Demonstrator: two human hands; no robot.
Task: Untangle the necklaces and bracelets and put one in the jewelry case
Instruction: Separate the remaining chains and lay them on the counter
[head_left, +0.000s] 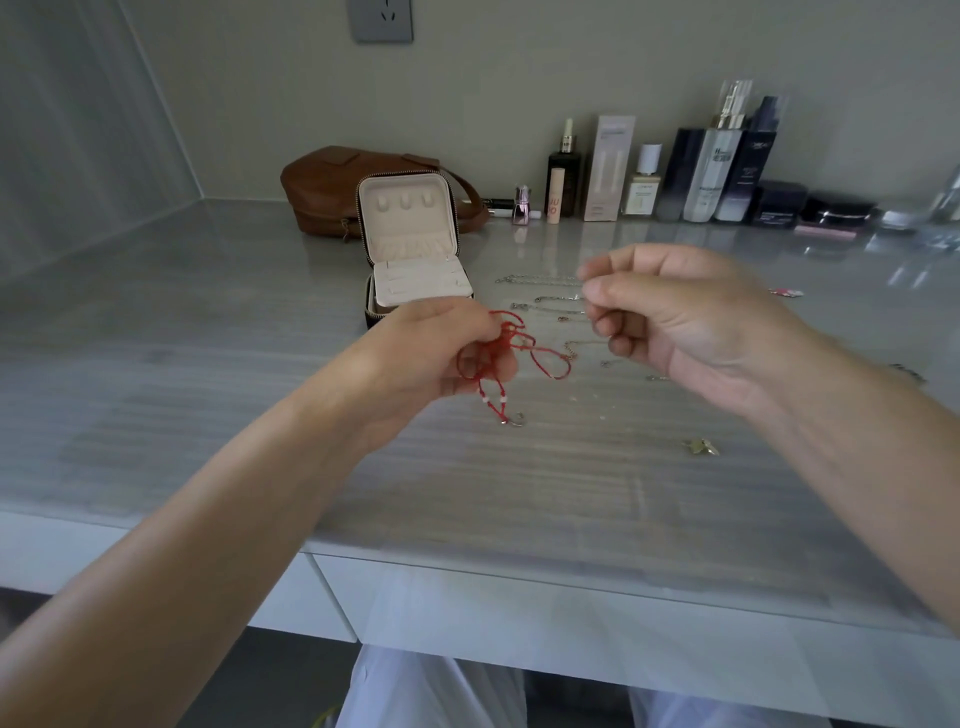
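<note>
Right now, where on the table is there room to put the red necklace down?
Bare tabletop lies left of the jewelry case and along the front edge below the left hand holding the red necklace. Crowded: right of the case, where silver chains lie, and the back wall, with the brown bag and bottles.

Colour rundown
Red bead necklace (508, 335) with white accents; cream-lined black jewelry case (410, 208); brown bag (322, 182); grey streaked worktop (208, 364); silver chains (540, 279).

Tangled red beaded necklace (511, 353) dangling its hook clasp, silver chains (545, 304) laid out on countertop, open cream-lined jewelry case (410, 244) behind
</note>
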